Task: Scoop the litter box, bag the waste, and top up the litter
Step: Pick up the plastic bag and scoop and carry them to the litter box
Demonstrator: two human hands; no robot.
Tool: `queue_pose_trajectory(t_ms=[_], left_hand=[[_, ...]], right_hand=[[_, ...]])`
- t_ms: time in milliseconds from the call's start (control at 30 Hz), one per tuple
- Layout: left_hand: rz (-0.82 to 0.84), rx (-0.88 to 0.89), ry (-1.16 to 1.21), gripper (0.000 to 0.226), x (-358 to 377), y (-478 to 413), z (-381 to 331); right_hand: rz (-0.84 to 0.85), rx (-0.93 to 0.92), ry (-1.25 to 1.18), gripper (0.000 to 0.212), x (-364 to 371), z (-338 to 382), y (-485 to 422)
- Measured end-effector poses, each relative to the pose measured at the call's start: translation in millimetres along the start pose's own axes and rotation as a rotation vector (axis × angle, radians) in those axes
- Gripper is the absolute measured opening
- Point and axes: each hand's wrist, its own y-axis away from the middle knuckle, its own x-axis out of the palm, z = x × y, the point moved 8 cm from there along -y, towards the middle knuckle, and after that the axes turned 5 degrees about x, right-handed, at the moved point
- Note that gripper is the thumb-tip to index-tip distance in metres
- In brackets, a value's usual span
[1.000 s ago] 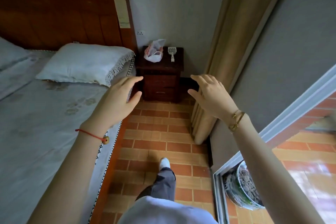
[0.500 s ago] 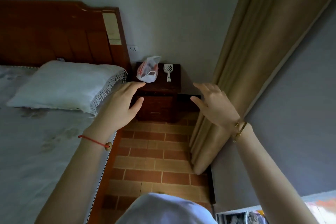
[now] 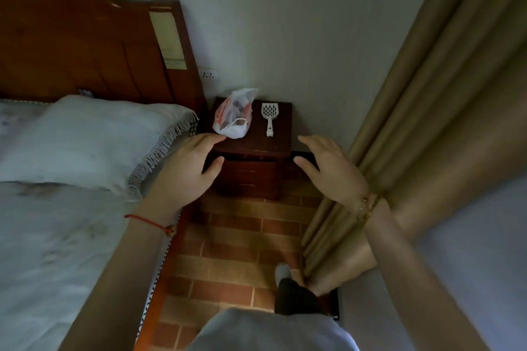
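Fingers (image 3: 211, 138) loose, empty on my left hand (image 3: 185, 171) and right hand (image 3: 333, 171); I'm likely fetching tools, next gripping scoop (image 3: 269, 117) and bag (image 3: 233, 114)

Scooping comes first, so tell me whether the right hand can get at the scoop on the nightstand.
Probably yes. The right hand is open and empty; the scoop lies on the nightstand, handle toward the person, apart from the bag. Nothing lies between them, though the hand looks short of it.
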Motion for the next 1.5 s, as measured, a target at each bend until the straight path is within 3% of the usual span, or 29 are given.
queue_pose_trajectory(t_ms=[533,900,1333,1500], left_hand=[[-0.042,-0.205,-0.027,0.043,42,-130,67],[-0.010,-0.259,0.018,0.043,71,-216,148],[0.245,-0.212,0.144,0.045,135,-316,273],[0.199,-0.400,0.225,0.028,168,-325,309]], right_hand=[[0.105,-0.171,-0.076,0.049,36,-42,-201],[0.179,-0.067,-0.109,0.048,96,-74,-315],[0.185,0.118,-0.081,0.044,168,-82,-432],[0.268,0.215,-0.142,0.040,204,-94,-448]])
